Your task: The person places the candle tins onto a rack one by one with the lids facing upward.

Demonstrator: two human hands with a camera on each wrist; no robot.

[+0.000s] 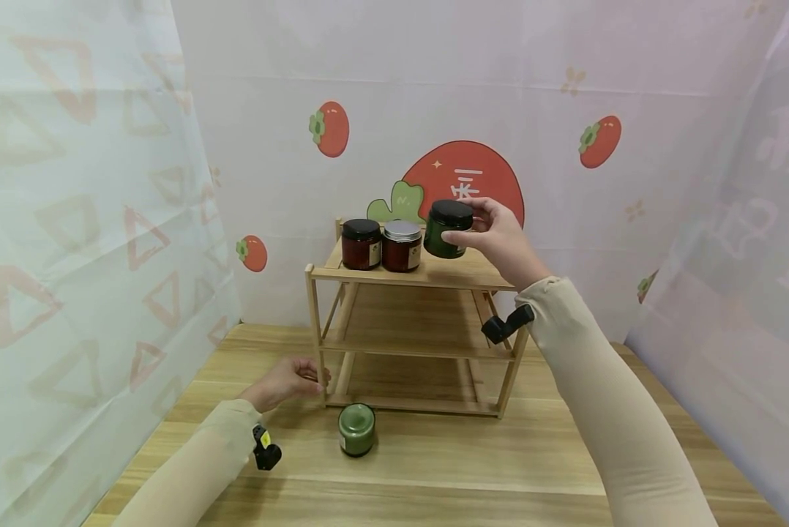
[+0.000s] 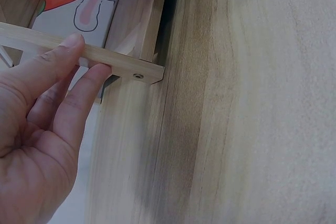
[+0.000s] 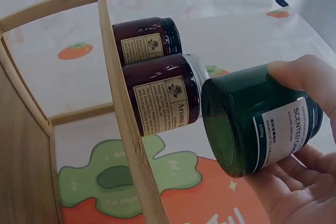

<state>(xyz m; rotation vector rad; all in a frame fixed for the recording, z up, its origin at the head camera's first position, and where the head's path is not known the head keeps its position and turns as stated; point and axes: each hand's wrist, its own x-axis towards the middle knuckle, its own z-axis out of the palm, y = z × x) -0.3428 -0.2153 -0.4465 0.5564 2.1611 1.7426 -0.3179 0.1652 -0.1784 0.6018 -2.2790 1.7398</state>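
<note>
My right hand grips a dark green scented candle jar with a black lid, thumb on one side and fingers on the other. The jar is over the top tier of a wooden shelf, right of two brown candle jars. One brown jar has a black lid; the other has a silver lid. In the right wrist view the held jar shows its base and white label. My left hand pinches the shelf's front left leg low down, between thumb and fingers.
A lighter green jar is on the wooden table in front of the shelf, right of my left hand. Printed cloth sheets hang behind and at both sides. The shelf has two lower tiers under the top one.
</note>
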